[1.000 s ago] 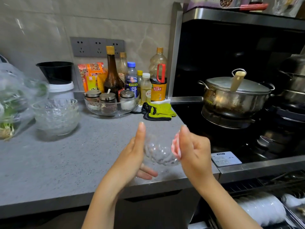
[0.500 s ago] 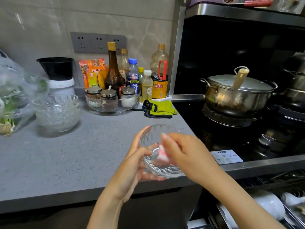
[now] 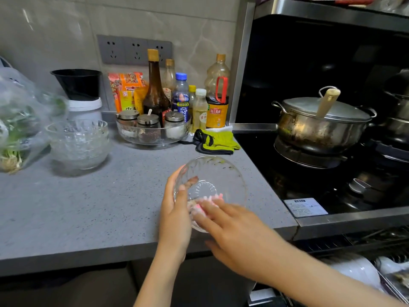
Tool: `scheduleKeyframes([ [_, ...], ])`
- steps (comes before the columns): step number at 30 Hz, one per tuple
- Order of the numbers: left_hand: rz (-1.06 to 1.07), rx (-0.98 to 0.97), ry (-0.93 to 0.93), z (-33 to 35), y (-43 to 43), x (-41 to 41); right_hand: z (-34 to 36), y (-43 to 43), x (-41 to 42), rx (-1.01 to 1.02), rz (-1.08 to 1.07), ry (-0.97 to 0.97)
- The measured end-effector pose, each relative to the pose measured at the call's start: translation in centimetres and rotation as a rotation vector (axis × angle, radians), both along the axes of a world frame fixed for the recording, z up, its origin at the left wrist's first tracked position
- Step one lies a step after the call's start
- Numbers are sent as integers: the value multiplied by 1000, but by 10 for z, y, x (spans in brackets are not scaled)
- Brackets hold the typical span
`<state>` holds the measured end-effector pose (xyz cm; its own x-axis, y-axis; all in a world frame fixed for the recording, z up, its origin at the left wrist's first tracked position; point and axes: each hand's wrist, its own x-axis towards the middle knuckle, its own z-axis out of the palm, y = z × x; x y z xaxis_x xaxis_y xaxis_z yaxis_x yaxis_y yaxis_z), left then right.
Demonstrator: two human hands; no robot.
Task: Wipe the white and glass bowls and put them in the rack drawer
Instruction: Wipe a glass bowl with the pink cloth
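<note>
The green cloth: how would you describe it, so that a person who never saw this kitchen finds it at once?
Start at the grey counter and go to its back right corner, beside the black stove. The green cloth lies there, in front of the bottles and right of the glass tray of jars. Nothing else there is yellow-green with black trim.

Count: 1 single bowl (image 3: 221, 173), 1 pink cloth (image 3: 212, 199), 1 bowl stack (image 3: 79, 142) on worktop (image 3: 88, 207) (number in it unclear), 6 bottles (image 3: 155, 91), 3 jars (image 3: 148, 125) in 1 tray (image 3: 155, 141), 3 sockets (image 3: 135, 49), 1 lidded pot (image 3: 314, 129), 1 bag of greens (image 3: 22, 111).
</note>
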<state>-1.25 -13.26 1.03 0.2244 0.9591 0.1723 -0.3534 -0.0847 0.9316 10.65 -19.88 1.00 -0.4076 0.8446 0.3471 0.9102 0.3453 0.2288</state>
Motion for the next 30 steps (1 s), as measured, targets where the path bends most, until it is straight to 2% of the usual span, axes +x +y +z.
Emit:
scheduleKeyframes([
  [3, 14, -3, -2, -4, -3, 6, -13, 1, -22, -22, -92, 199],
  [5, 12, -29, -4, -3, -3, 5, -13, 4, -25, -42, -22, 390],
  [6, 11, -28, -1, -3, -2, 3, -14, 6, -23, -46, 19, 415],
  [10, -10, 29, 47, 2, 7, -11, -6, 10, 4, 78, 85, 84],
  [12, -41, 68, 69, 3, 9, -14, 2, 10, 15, 152, 92, -18],
  [15, -97, 28, -9, 4, 4, -5, 5, 11, 5, 261, 79, 84],
  [18, -95, -64, -49, 2, -4, 4, -4, 14, -14, 217, 28, 230],
  [23, -97, -1, 71, 4, 12, -20, -8, 12, 10, 220, 116, -49],
  [26, -118, -41, 4, 3, 9, -19, -3, 16, 18, 290, 126, -110],
  [30, -130, -162, -126, -3, -8, 7, -8, 24, -9, 309, 54, 180],
])
